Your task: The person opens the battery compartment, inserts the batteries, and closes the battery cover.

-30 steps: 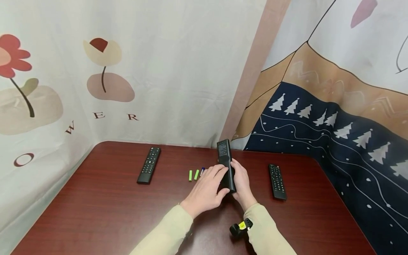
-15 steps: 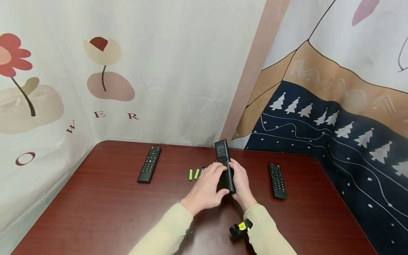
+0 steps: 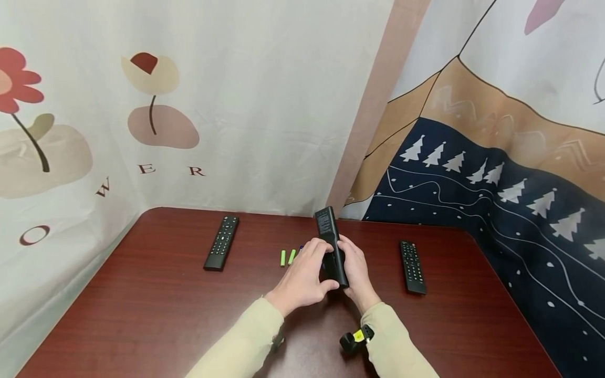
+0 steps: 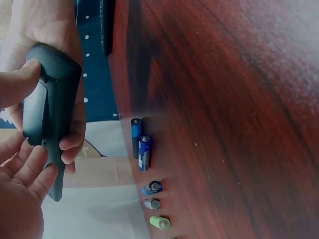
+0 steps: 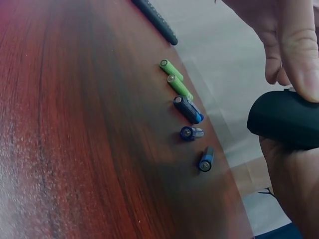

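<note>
My right hand point(image 3: 356, 270) grips a black remote control point(image 3: 325, 221) from its right side and beneath, its printed back facing up and its far end raised above the table. Across the lower back lies my left hand point(image 3: 300, 278). In the left wrist view its thumb presses near one end of the battery cover point(image 4: 35, 112), and its curled fingertips hold the other end. A thin dark gap shows along the cover's edge; whether it is loose I cannot tell. The inside of the remote is hidden.
Behind the left hand lie two green batteries point(image 5: 179, 85) and several blue and dark ones point(image 4: 144, 152) on the brown table point(image 3: 156, 315). One remote point(image 3: 221, 243) lies at left, another point(image 3: 413, 266) at right. Printed curtains point(image 3: 264, 105) hang behind the table.
The remote's far end has tilted slightly left. My left fingers have shifted a little left and curl more at the cover, hiding more of the blue battery behind them.
</note>
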Motion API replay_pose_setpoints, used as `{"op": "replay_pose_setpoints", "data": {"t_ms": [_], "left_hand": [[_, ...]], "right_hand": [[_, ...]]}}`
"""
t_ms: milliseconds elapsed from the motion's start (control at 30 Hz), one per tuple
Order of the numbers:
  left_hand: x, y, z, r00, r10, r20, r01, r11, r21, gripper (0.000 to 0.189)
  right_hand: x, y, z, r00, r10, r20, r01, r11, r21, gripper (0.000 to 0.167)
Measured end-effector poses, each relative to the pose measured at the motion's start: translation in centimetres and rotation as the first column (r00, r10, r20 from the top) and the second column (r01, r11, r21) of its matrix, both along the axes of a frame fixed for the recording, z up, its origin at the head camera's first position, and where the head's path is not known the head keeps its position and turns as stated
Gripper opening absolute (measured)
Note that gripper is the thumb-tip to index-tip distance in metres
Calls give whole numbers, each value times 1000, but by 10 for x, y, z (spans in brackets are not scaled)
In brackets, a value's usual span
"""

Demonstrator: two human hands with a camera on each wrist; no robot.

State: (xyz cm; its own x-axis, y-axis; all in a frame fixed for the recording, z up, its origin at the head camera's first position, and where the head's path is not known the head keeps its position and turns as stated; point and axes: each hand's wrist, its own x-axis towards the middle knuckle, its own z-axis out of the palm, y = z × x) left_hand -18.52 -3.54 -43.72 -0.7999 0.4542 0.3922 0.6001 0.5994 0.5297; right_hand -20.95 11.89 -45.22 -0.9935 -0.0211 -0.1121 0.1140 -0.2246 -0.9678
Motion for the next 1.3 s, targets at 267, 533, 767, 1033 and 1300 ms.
{"op": "replay_pose_setpoints", "data": {"t_ms": [267,533,767,1033,1300], "left_hand": [[-1,0,1,1000,-2,14,2,1000,3,68],[-1,-4,1,999,-21,25,19,998,66,61],[-3,-9,1,999,-46,22,42,991,130,44],[-6,-13,-1,1000,-24,-2,24,978,205,31],[-8,-16,-4,1000,-22,7,19,947,319,28]], "right_hand": [[-1,4,-1,1000,-4,23,4,1000,7,46],[-2,4,1,1000,-9,30,9,1000,12,47],[-2,3,-1,999,-13,35,13,1000,3,47],[-3,3,0,999,-12,51,11,1000,20,46],[-2,2,-1,997,1,79,-1,1000,-7,47]]}}
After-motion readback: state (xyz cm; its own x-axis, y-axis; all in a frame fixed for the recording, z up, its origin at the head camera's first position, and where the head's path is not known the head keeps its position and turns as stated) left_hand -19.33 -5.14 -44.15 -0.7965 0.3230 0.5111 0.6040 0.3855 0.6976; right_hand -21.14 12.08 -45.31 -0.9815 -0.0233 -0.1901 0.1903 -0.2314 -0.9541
